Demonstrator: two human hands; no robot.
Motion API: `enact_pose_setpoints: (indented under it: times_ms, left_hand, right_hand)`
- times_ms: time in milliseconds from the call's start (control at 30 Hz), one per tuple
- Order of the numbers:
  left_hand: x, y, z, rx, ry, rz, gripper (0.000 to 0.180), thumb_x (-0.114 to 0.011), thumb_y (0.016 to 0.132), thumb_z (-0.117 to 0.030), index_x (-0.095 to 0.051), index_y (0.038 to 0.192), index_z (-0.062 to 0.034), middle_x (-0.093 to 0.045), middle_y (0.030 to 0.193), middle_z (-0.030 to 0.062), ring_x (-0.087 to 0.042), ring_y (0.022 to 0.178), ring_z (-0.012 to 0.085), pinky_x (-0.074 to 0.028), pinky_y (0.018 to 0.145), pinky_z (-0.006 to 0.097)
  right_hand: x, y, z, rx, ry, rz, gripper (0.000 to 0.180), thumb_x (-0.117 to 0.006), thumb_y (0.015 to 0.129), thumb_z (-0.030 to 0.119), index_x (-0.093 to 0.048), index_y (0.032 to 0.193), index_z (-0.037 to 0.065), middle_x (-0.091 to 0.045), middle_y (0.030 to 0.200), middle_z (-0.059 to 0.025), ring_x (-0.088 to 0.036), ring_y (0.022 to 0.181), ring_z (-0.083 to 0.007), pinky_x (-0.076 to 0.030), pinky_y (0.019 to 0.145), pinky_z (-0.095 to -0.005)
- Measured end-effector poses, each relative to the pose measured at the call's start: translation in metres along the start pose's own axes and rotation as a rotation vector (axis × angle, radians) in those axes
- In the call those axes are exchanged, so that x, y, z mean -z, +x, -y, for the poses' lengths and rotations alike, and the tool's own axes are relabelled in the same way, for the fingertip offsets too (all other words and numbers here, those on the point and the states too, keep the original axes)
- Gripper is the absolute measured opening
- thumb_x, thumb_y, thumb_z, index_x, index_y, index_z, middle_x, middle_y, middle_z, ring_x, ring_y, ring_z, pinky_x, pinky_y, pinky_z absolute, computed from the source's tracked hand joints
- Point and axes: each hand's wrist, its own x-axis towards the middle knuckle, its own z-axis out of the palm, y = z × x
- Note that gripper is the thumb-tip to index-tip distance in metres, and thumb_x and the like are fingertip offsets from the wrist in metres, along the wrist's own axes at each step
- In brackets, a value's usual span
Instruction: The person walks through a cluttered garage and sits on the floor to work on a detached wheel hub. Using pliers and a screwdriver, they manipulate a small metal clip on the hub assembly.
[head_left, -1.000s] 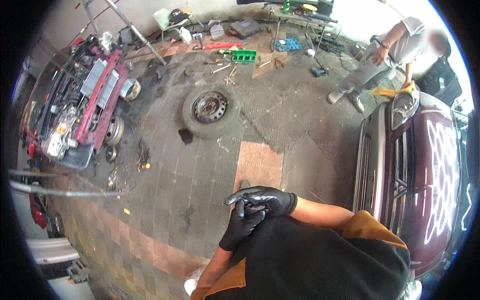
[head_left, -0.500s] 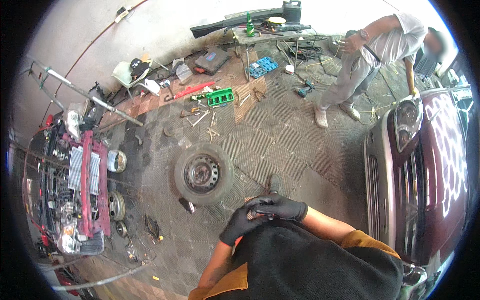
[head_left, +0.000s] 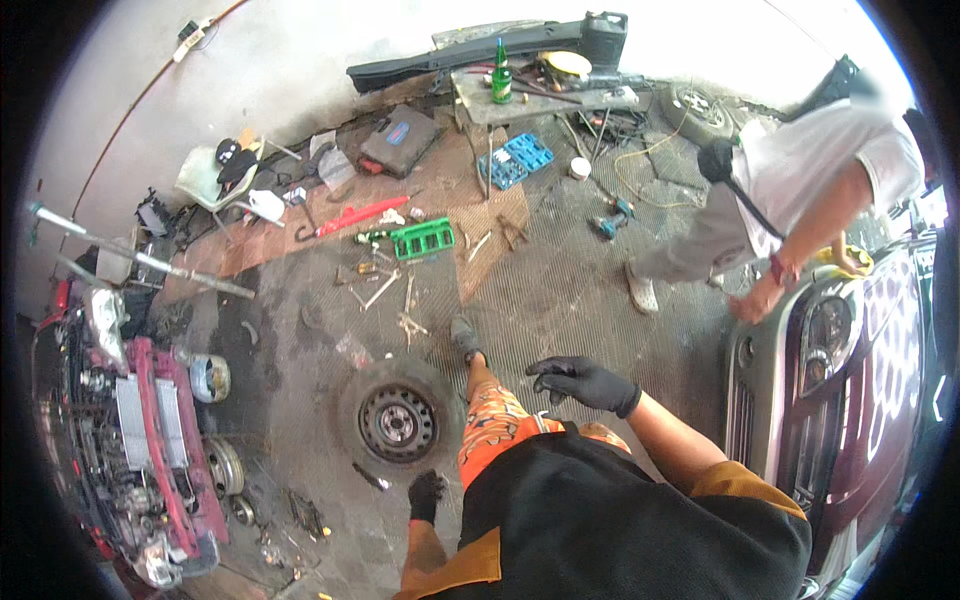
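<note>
"What's changed?"
"Right hand [head_left: 588, 386] and left hand [head_left: 425, 496], together before, are apart; the right is loose and empty, the left's grip I can't tell."
"And the wheel [head_left: 397, 420]?"
"Flat on the floor [head_left: 560, 310], near the left hand."

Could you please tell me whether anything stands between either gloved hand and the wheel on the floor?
Nothing visible stands between the left hand and the wheel; a small dark strip lies left of that hand, outside the gap. For the right hand, the person's own leg comes between in this view.
</note>
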Motion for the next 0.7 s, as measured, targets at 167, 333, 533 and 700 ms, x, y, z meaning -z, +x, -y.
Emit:
enact_pose_setpoints:
  times_ms: [167, 333, 533, 700]
  left_hand:
    - [-0.003, 0.079, -0.014, 0.169, -0.207, -0.032, 0.022, -0.059, 0.095, -0.030, -0.067, 0.101, -0.0098, -0.068, 0.083, 0.0074, -0.063, 0.066, 0.0214, -0.050, 0.056, 0.034]
    - [0.047, 0.193, -0.144, -0.086, 0.321, 0.278, 0.024, -0.057, 0.093, -0.022, -0.067, 0.110, -0.0080, -0.069, 0.096, 0.0134, -0.065, 0.083, 0.0312, -0.052, 0.072, 0.043]
    - [0.066, 0.264, -0.395, -0.389, 0.152, -0.085, 0.028, -0.054, 0.094, -0.022, -0.065, 0.112, -0.0038, -0.069, 0.103, 0.0128, -0.066, 0.087, 0.0227, -0.052, 0.077, 0.036]
    - [0.071, 0.272, -0.458, -0.067, -0.292, -0.207, 0.026, -0.054, 0.095, -0.019, -0.064, 0.112, -0.0030, -0.069, 0.101, 0.0116, -0.066, 0.086, 0.0182, -0.054, 0.072, 0.035]
  right_hand:
    - [0.041, 0.111, 0.024, -0.189, -0.171, -0.107, 0.038, -0.061, 0.097, 0.024, -0.058, 0.129, 0.002, -0.067, 0.100, -0.0042, -0.060, 0.082, -0.0093, -0.052, 0.074, -0.0264]
    - [0.097, 0.199, 0.069, -0.156, -0.217, -0.216, 0.039, -0.061, 0.097, 0.024, -0.058, 0.129, 0.001, -0.067, 0.100, -0.0056, -0.061, 0.080, -0.0108, -0.053, 0.074, -0.0269]
    - [0.144, 0.271, 0.114, -0.239, -0.104, -0.325, 0.040, -0.058, 0.097, 0.026, -0.059, 0.126, -0.001, -0.068, 0.104, -0.0088, -0.063, 0.085, -0.0136, -0.055, 0.076, -0.0293]
    - [0.184, 0.329, 0.103, -0.292, 0.006, -0.268, 0.040, -0.059, 0.096, 0.029, -0.062, 0.119, -0.003, -0.068, 0.105, -0.0100, -0.065, 0.088, -0.0162, -0.055, 0.075, -0.0307]
